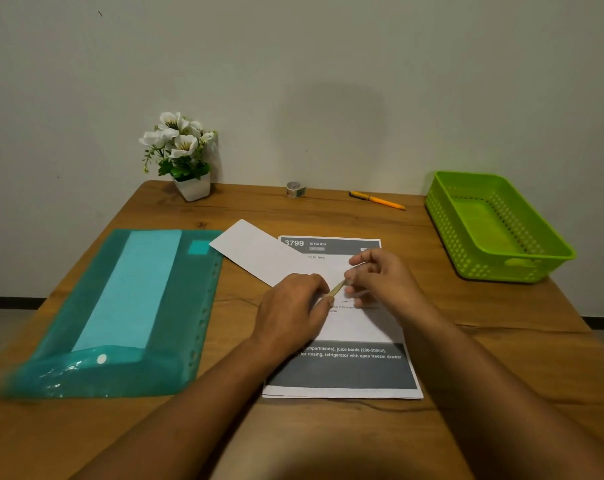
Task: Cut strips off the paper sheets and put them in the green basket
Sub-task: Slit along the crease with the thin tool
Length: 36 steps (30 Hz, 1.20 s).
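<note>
- Where the two hands meet above the printed sheet [345, 368], the curled fingers [314, 282] of the left hand [290, 306] pinch one end of a thin tan piece [337, 289]; it is too blurred to say what it is.
- The right hand [380, 278] has its fingers [359, 259] bent in narrow, and the tips close on the other end of the same piece.
- Both hands hover over the middle of the printed sheet, which lies flat on the wooden table [501, 358] with a second sheet edge showing under it.
- A blank white paper [252, 251] lies angled over the sheet's far left corner.
- The green basket [446, 233] stands well apart, to the far right of the sheet, by the table's edge.
- A teal plastic folder [127, 306] lies just left of the sheet.
- Beyond the sheet, along the wall, stand a white pot of flowers [191, 187], a tape roll [294, 189] and an orange pen [376, 200].
</note>
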### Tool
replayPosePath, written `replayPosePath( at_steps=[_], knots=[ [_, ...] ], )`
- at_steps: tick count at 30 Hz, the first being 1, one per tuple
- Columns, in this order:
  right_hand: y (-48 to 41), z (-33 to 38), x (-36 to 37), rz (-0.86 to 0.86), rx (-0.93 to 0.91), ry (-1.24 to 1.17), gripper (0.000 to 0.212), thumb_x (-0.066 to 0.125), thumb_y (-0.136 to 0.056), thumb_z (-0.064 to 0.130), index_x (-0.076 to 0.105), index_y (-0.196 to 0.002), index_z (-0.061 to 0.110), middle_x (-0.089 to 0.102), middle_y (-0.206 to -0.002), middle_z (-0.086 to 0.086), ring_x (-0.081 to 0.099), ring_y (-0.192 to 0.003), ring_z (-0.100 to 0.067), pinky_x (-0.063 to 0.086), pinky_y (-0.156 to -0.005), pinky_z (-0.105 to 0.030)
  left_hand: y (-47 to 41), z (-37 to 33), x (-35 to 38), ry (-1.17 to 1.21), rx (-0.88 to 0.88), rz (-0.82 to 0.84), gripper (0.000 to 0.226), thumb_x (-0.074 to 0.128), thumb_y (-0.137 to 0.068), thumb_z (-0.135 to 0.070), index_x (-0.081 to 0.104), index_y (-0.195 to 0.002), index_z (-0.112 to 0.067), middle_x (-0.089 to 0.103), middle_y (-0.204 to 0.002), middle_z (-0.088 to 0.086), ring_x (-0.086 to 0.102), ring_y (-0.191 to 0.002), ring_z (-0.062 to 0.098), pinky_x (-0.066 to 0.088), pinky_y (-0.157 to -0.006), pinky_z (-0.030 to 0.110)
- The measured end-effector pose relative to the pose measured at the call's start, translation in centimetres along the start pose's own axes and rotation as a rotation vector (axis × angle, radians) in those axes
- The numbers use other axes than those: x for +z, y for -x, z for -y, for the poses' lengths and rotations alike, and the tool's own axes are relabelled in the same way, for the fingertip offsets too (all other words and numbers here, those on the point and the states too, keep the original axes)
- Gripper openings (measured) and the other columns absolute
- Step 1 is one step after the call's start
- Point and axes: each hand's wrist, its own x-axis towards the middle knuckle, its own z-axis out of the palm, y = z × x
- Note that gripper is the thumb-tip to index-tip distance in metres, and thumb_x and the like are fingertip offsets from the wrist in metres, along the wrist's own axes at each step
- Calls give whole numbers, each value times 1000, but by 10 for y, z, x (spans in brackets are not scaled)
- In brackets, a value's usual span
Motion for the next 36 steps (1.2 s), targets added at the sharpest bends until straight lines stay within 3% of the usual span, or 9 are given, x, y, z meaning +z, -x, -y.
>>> replayPosePath(
  at_steps=[2,4,6,9,15,23,27,31,36],
  knots=[
    [-9,-1,-11,-52,-208,447,18,71,-93,9,67,-108,20,72,-99,2,69,-83,-15,55,-70,-35,-2,-1,-2,4,-10,10,15,63,-94,-41,69,-97,-29,68,-92,-11,59,-90,11,42,-64,28],
    [-13,3,-18,39,-289,794,36,77,-89,23,65,-123,25,67,-121,6,62,-104,-14,54,-87,-37,-4,-3,-4,-16,-22,-9,15,63,-94,-40,71,-97,-28,68,-91,-9,58,-89,11,44,-62,28],
    [-16,11,-19,156,-266,964,59,80,-86,39,56,-139,28,58,-141,6,54,-125,-17,49,-101,-42,-7,-3,-5,-45,-44,-62,13,64,-94,-38,71,-94,-27,67,-88,-6,59,-86,14,41,-61,30],
    [-21,19,-14,246,-246,1104,78,78,-85,51,45,-151,28,47,-157,4,46,-140,-22,43,-112,-46,-12,1,-7,-46,-110,-102,14,62,-95,-37,70,-95,-26,67,-86,-3,59,-83,17,38,-59,31],
    [-30,31,-11,328,-206,1243,84,77,-82,60,42,-153,32,45,-158,4,44,-141,-24,45,-110,-47,-10,8,0,-18,-140,-87,13,60,-96,-38,67,-99,-27,67,-87,-7,59,-83,14,50,-61,37],
    [-39,31,-17,308,-150,1313,93,78,-71,71,42,-150,38,52,-146,4,49,-131,-26,41,-109,-49,-10,9,-1,2,-159,-106,12,58,-99,-33,64,-108,-27,66,-89,-4,57,-80,14,47,-58,35],
    [-37,24,-24,257,-130,1246,81,82,-74,61,48,-144,39,59,-142,3,52,-127,-28,44,-101,-43,-11,8,-1,2,-135,-107,10,55,-102,-27,62,-109,-27,66,-88,-3,56,-79,17,39,-56,34],
    [-33,21,-34,224,-68,1196,72,86,-76,49,52,-138,38,61,-134,0,57,-115,-29,55,-90,-43,-10,15,4,23,-74,-109,20,59,-92,-8,70,-100,-22,69,-91,-5,57,-84,19,47,-64,37],
    [-32,24,-41,275,34,1154,51,88,-77,38,58,-118,31,62,-119,1,60,-104,-23,56,-88,-40,-12,20,11,16,-56,-113,26,63,-88,-6,77,-101,-23,72,-98,-7,62,-90,16,49,-72,33]
  ],
)
